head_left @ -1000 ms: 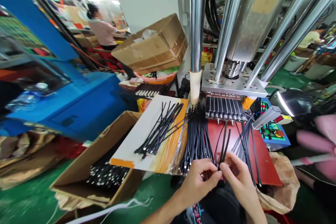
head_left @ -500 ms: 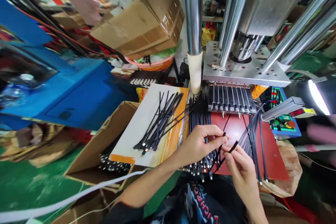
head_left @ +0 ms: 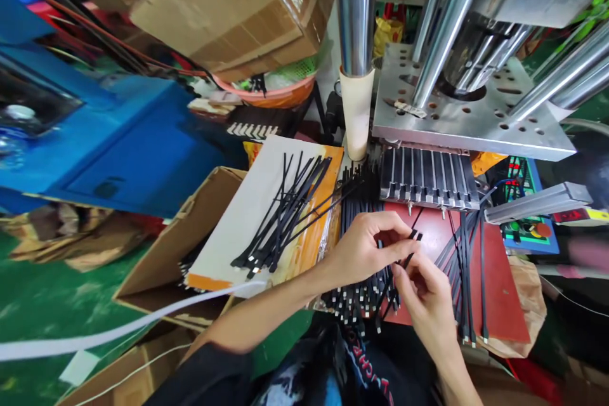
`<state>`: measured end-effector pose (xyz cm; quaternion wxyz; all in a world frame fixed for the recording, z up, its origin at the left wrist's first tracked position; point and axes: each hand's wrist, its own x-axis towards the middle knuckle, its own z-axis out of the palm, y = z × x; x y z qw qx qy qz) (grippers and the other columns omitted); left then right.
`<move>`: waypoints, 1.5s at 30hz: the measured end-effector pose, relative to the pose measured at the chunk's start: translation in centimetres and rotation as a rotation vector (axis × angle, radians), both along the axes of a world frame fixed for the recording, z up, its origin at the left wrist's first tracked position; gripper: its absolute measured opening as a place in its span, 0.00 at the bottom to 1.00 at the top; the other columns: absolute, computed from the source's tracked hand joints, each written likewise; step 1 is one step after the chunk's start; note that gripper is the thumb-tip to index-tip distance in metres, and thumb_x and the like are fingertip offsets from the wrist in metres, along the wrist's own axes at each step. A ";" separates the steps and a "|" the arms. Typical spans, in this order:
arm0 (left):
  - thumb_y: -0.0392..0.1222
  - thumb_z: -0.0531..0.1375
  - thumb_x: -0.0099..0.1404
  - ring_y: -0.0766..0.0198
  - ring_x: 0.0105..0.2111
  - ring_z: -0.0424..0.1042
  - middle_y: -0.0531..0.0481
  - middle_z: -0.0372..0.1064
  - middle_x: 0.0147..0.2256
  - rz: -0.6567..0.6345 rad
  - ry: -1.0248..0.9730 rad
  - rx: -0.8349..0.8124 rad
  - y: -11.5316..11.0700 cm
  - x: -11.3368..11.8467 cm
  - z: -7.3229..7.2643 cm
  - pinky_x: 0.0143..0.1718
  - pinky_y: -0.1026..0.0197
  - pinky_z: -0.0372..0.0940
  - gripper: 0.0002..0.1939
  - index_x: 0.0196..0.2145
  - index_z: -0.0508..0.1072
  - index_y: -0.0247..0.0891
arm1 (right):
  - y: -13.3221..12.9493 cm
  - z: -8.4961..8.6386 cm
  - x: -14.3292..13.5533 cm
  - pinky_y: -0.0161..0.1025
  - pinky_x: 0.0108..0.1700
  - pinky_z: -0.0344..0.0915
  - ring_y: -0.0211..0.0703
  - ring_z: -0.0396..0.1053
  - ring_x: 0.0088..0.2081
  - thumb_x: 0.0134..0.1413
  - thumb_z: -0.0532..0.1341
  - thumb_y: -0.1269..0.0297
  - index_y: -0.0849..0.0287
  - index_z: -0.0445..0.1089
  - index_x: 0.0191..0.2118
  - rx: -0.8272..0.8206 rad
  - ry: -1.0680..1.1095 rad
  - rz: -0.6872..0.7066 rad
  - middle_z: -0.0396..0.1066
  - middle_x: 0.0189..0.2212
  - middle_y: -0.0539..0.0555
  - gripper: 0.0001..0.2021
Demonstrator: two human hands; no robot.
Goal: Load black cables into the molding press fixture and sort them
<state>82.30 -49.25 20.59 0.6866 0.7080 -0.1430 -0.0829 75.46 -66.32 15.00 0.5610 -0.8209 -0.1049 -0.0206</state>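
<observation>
My left hand (head_left: 371,247) pinches black flat cables (head_left: 417,236) near their ends, above the red work surface. Close against it, my right hand (head_left: 428,292) has its fingers curled around the same cables, the fingertips nearly meeting the left ones. How many cables are held is hard to make out. Below the hands lies a dense bundle of black cables (head_left: 354,298) with pale metal tips. To the right, more cables (head_left: 466,279) hang over the red board (head_left: 504,292). Behind my hands sits a slotted metal mould block (head_left: 431,177) beneath the press plate.
A loose pile of cables (head_left: 285,216) rests on a white-and-orange board (head_left: 219,235) at left, over an open carton (head_left: 176,247). Steel press columns (head_left: 354,13) and a drilled plate (head_left: 476,114) rise ahead. A control box (head_left: 533,228) stands at right.
The two hands have come closer together, and the cable ends held apart before are now side by side between the fingers. The whole view has shifted slightly.
</observation>
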 end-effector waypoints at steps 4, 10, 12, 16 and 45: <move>0.44 0.66 0.73 0.64 0.36 0.73 0.50 0.75 0.35 0.241 -0.282 0.125 0.7 3.4 -1.0 0.42 0.61 0.68 0.10 0.34 0.78 0.37 | -0.2 -1.3 -1.4 0.38 0.27 0.61 0.41 0.65 0.26 0.71 0.60 0.52 0.54 0.66 0.29 -0.013 0.367 0.245 0.65 0.25 0.48 0.18; 0.37 0.68 0.70 0.54 0.57 0.74 0.40 0.75 0.52 0.350 -0.476 0.448 0.9 11.8 -4.8 0.63 0.50 0.66 0.04 0.36 0.80 0.35 | -3.6 3.2 5.0 0.37 0.28 0.60 0.41 0.66 0.26 0.69 0.63 0.49 0.56 0.75 0.29 -0.224 0.345 0.470 0.71 0.23 0.49 0.20; 0.38 0.67 0.71 0.51 0.60 0.73 0.38 0.75 0.54 0.390 -0.441 0.510 0.6 14.1 -5.6 0.64 0.48 0.67 0.04 0.37 0.80 0.35 | -4.0 4.7 9.3 0.36 0.26 0.58 0.38 0.64 0.23 0.67 0.65 0.46 0.57 0.74 0.26 -0.225 0.240 0.392 0.69 0.20 0.49 0.23; 0.40 0.63 0.75 0.52 0.64 0.71 0.35 0.73 0.60 0.447 -0.476 0.479 1.1 14.9 -6.2 0.64 0.50 0.69 0.10 0.51 0.76 0.33 | -3.0 5.3 17.0 0.36 0.25 0.58 0.37 0.63 0.20 0.63 0.67 0.41 0.58 0.77 0.30 -0.123 0.164 0.326 0.68 0.17 0.48 0.23; 0.46 0.60 0.77 0.40 0.73 0.57 0.29 0.60 0.71 -0.061 -0.935 1.105 3.0 6.6 -6.0 0.66 0.36 0.65 0.27 0.69 0.68 0.35 | -0.6 1.6 22.5 0.41 0.36 0.66 0.40 0.67 0.27 0.62 0.67 0.55 0.61 0.77 0.45 -0.263 -0.146 0.041 0.75 0.32 0.53 0.14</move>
